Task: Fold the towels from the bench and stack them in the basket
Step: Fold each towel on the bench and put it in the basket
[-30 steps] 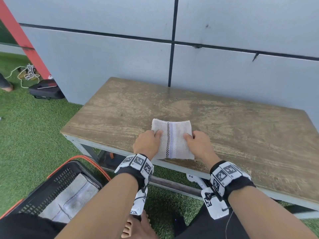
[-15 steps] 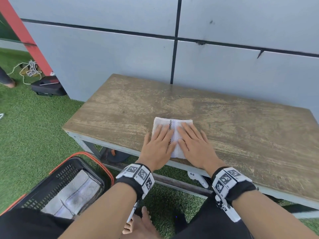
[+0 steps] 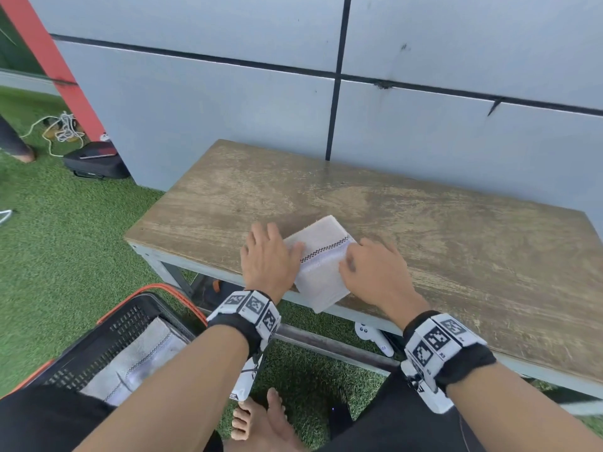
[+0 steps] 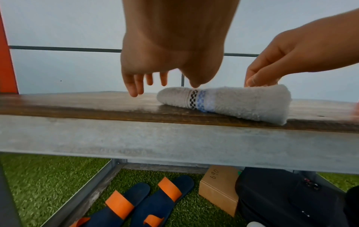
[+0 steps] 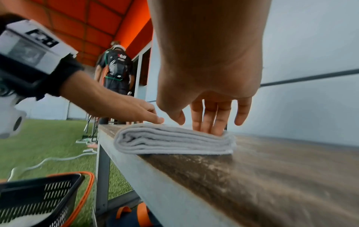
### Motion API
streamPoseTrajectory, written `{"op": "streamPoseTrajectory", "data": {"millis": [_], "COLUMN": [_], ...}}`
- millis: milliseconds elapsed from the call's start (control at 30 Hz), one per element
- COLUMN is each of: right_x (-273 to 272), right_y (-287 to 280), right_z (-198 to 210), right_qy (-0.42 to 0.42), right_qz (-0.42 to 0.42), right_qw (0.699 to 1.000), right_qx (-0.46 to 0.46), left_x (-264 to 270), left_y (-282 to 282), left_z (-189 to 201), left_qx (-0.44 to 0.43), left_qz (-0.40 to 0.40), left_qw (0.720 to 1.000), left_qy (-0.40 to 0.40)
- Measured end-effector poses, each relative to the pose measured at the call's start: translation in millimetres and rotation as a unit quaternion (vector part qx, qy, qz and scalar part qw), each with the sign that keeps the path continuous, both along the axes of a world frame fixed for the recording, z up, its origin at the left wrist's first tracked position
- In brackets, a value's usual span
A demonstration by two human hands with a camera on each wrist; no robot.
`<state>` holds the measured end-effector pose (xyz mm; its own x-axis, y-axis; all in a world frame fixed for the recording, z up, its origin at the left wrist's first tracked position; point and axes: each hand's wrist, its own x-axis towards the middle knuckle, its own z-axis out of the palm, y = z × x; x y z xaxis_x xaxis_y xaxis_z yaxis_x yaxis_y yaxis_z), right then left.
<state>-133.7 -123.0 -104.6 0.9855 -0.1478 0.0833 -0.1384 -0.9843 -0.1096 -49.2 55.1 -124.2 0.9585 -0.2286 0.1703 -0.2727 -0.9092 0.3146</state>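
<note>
A folded white towel (image 3: 321, 265) with a checkered stripe lies slantwise on the wooden bench (image 3: 456, 243), one corner over the front edge. My left hand (image 3: 267, 256) is at its left side with fingers straight, the thumb touching the towel (image 4: 242, 102). My right hand (image 3: 372, 272) presses straight fingers (image 5: 209, 122) on the right part of the layered towel (image 5: 174, 141). The black basket (image 3: 130, 324) with an orange rim stands on the grass at lower left and holds a folded towel (image 3: 140, 357).
A grey panel wall (image 3: 424, 132) backs the bench. Under the bench lie sandals (image 4: 145, 204), a cardboard box (image 4: 217, 188), a black bag (image 4: 281, 199) and a white controller (image 3: 372, 337). A black case (image 3: 94, 161) lies on the grass. A person (image 5: 116, 69) stands far left.
Both hands lay flat on top of the towel; now they sit at its sides. The towel has turned slantwise and slid nearer, one corner now past the front edge.
</note>
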Motion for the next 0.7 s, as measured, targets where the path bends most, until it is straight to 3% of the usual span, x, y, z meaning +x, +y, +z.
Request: {"op": "streamPoseTrajectory", "data": {"millis": [67,133,333,433,567,700], "right_x": [-6.0,-8.5,-6.0,-2.3,7.6,23.5], "right_y": [-1.7,-1.2,12.3,22.0,40.5,73.2], "right_z": [-6.3,-11.6,-16.7,-13.7,-10.5,0.8], "right_qy": [-0.044,-0.033,0.021,0.037,0.039,0.054], "right_qz": [-0.019,-0.028,-0.026,-0.023,-0.018,-0.013], "right_qw": [0.997,0.995,0.988,0.976,0.958,0.942], "right_qx": [0.052,0.085,0.154,0.211,0.283,0.33], "left_x": [-6.7,-8.1,-3.5,2.2,4.6,1.7], "left_y": [6.9,13.6,19.9,25.3,43.8,79.9], "left_z": [-2.3,-3.7,-1.3,7.6,23.8,35.5], "left_qx": [-0.04,-0.045,-0.049,-0.173,-0.355,-0.433], "left_qz": [0.045,0.062,0.006,-0.006,0.021,0.024], "left_qw": [0.998,0.995,0.985,0.959,0.899,0.87], "left_qy": [0.033,0.06,0.166,0.225,0.256,0.234]}}
